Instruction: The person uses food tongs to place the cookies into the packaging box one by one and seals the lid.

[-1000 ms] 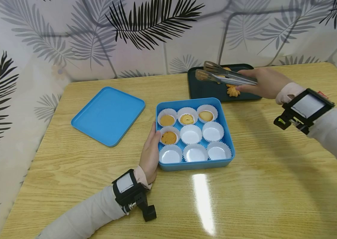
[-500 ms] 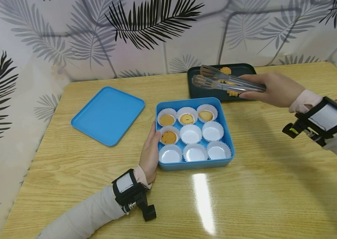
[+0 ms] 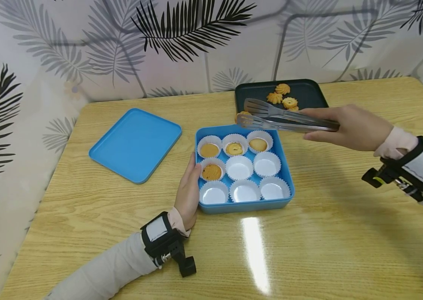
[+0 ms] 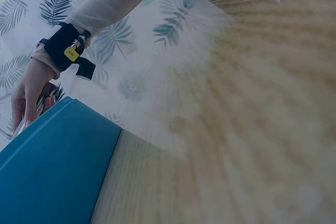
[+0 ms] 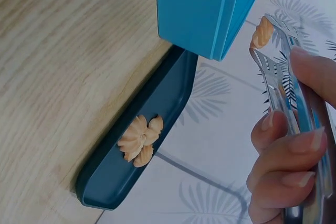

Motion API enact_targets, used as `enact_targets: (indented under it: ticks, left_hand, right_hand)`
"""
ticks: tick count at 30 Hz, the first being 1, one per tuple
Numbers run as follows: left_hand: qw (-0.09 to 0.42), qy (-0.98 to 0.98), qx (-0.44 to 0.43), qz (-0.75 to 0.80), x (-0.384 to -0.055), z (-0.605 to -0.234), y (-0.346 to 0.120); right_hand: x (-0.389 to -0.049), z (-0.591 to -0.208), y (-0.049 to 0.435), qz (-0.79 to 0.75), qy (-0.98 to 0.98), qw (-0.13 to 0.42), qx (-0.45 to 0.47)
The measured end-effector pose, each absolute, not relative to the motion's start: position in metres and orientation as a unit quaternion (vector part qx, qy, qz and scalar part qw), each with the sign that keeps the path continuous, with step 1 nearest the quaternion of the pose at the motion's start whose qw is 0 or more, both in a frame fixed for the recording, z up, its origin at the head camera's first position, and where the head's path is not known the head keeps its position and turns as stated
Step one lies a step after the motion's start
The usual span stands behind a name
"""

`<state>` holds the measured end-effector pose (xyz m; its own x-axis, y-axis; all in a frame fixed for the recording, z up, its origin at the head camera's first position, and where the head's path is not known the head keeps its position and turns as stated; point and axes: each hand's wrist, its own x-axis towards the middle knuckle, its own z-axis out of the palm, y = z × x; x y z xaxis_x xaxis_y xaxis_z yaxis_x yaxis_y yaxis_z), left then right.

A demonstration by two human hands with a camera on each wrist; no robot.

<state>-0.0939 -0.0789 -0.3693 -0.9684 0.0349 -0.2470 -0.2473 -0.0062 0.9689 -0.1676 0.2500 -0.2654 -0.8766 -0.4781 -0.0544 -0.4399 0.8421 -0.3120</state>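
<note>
My right hand (image 3: 354,127) grips metal tongs (image 3: 294,121), fingers curled round the handles in the right wrist view. Between the tong tips is a golden ridged cookie (image 5: 262,32), held above the back edge of the blue box (image 3: 247,207). My left hand (image 3: 188,193) rests along the box's left wall, thumb near the rim; the left wrist view leaves this hand out. White paper cups line the box in three rows. Cookies sit in the whole back row and in the middle row's left cup (image 3: 212,171); the other cups hold nothing.
Behind the box lies a dark tray (image 3: 310,93) with several ridged cookies (image 3: 274,98). A flat blue lid (image 3: 136,143) lies on the wooden table (image 3: 121,216) to the left. A leaf-patterned cloth (image 3: 181,75) hangs behind the table.
My right hand has drawn back from the tray towards me and right, bringing the tongs with a cookie to the box's back edge. The left hand and box stay still.
</note>
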Motion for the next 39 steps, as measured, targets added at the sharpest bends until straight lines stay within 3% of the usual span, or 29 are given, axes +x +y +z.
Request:
enact_targets:
  ticks: [21,31,39]
  left_hand:
    - [0.103,0.700,-0.074,0.703,-0.094,-0.368,-0.079]
    - [0.101,0.701,-0.075,0.702,-0.094,-0.369,-0.079]
    - [0.098,0.701,-0.073,0.703,-0.094,-0.369,-0.079]
  right_hand:
    - [-0.142,-0.271,0.245,-0.121,0.929,0.084,-0.341]
    - [-0.138,-0.272,0.239,-0.105,0.921,0.068,-0.368]
    - [-0.140,-0.274,0.235,-0.091,0.922,0.088,-0.367]
